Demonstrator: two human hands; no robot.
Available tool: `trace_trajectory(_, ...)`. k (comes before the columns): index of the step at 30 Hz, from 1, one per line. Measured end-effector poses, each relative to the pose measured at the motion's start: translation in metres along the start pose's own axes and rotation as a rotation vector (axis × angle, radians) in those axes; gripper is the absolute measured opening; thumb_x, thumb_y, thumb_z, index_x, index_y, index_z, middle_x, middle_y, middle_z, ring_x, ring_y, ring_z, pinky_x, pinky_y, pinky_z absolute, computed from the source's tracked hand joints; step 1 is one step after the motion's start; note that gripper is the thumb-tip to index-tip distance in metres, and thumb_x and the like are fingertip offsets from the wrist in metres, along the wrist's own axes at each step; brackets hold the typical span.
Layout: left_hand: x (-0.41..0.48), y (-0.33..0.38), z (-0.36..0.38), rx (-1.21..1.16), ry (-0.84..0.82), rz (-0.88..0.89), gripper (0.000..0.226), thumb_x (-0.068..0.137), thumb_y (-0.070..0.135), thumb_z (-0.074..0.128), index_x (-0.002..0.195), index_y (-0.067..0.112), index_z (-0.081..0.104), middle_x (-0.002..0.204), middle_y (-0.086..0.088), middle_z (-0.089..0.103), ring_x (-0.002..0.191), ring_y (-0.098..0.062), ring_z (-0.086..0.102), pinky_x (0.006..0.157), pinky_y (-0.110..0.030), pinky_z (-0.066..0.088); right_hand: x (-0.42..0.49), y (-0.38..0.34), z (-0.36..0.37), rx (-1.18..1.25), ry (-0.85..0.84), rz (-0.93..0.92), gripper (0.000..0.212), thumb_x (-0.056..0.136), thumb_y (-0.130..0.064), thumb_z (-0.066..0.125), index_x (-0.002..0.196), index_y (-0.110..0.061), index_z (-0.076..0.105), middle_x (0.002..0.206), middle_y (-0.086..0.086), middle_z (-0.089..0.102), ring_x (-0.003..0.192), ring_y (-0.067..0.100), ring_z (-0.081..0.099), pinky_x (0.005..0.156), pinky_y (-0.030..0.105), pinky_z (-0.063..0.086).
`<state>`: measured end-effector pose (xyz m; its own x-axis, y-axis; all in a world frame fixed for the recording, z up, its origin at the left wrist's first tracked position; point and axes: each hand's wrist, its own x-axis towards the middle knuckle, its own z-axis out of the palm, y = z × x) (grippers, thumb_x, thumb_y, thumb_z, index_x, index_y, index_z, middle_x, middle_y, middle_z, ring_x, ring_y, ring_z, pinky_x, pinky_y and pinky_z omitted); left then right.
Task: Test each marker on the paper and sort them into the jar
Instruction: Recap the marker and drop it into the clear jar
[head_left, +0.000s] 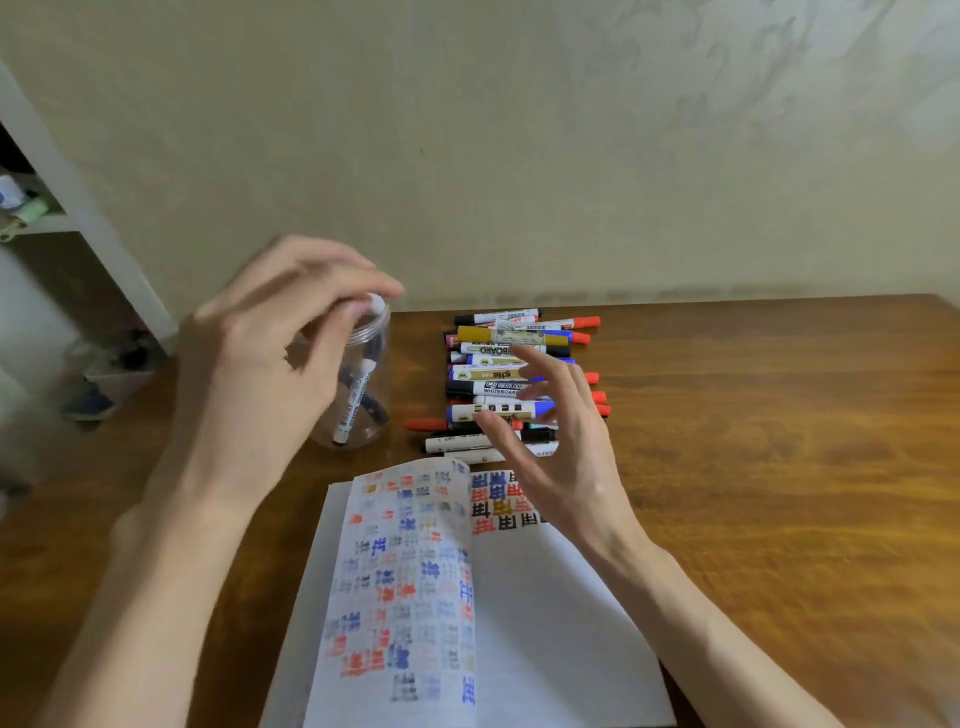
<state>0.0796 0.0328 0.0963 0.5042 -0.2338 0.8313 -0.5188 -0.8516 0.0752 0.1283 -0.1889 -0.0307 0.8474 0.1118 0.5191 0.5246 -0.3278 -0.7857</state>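
While our left hand (270, 358) hovers at the mouth of the clear jar (383, 338), its fingertips sit right at the white end of a marker (354, 400) that stands slanted inside, foot on the jar's floor. Motion blur keeps us from telling whether we pinch that end or merely touch it. If the fingers catch the marker or the rim on the way out, we judge the light jar could tip toward the paper (519, 597). That paper, an open pad just in front of us, carries rows of blocky test marks in red, blue, black and gold; none reads as a clear word. Beyond it lies the pile of markers (498, 364), where we read "WHITEBOARD" on one barrel and "BOARD" upside down on another. Our right hand (563, 441) hangs over the pile, fingers spread, holding nothing; a careless grab could set the round barrels rolling across the table (779, 441).
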Motion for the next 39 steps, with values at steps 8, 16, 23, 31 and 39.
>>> trace_trajectory(8, -0.021, 0.005, 0.034, 0.080, 0.073, -0.012, 0.017, 0.104, 0.005, 0.061, 0.114, 0.002, 0.075, 0.114, -0.011, 0.071, 0.100, -0.022, 0.069, 0.089, -0.032, 0.057, 0.000, 0.001, 0.005, -0.008, -0.075, -0.104, 0.068, 0.097, -0.041, 0.073, 0.156, -0.027, 0.044, 0.150, -0.010, 0.050, 0.139, 0.007, 0.049, 0.111, 0.024, 0.045)
trace_trajectory(16, -0.028, -0.019, 0.046, 0.032, 0.161, -0.157, 0.014, 0.101, 0.004, 0.065, 0.111, -0.002, 0.073, 0.109, -0.011, 0.072, 0.101, -0.016, 0.067, 0.093, -0.016, 0.047, 0.009, 0.002, 0.030, 0.018, -0.207, -0.002, 0.086, 0.092, -0.034, 0.082, 0.160, -0.044, 0.031, 0.156, -0.017, 0.043, 0.136, -0.009, 0.043, 0.105, 0.011, 0.042)
trace_trajectory(23, -0.030, -0.032, 0.058, -0.173, 0.199, -0.368, 0.011, 0.099, 0.008, 0.067, 0.108, 0.010, 0.073, 0.108, -0.004, 0.074, 0.103, -0.010, 0.068, 0.091, -0.019, 0.054, 0.037, -0.002, 0.057, 0.021, -0.207, 0.020, 0.066, 0.095, -0.023, 0.078, 0.154, -0.028, 0.049, 0.149, -0.004, 0.054, 0.115, 0.005, 0.062, 0.089, 0.019, 0.059)
trace_trajectory(31, -0.049, -0.055, 0.069, -0.414, 0.227, -0.662, 0.011, 0.100, 0.014, 0.068, 0.109, 0.020, 0.071, 0.108, -0.002, 0.076, 0.105, -0.018, 0.073, 0.088, -0.046, 0.062, 0.060, -0.006, 0.102, 0.080, 0.004, 0.266, 0.030, 0.096, -0.021, 0.075, 0.126, -0.019, 0.073, 0.114, 0.000, 0.075, 0.095, 0.016, 0.072, 0.081, 0.045, 0.064)
trace_trajectory(39, -0.025, -0.045, 0.058, -0.395, 0.294, -0.629, 0.007, 0.100, 0.019, 0.068, 0.106, 0.021, 0.072, 0.105, 0.004, 0.076, 0.100, -0.014, 0.074, 0.083, -0.030, 0.060, 0.066, -0.022, 0.091, 0.247, -0.087, 0.085, 0.093, 0.076, -0.020, 0.076, 0.158, -0.037, 0.035, 0.147, -0.004, 0.055, 0.123, 0.029, 0.062, 0.098, 0.050, 0.059)
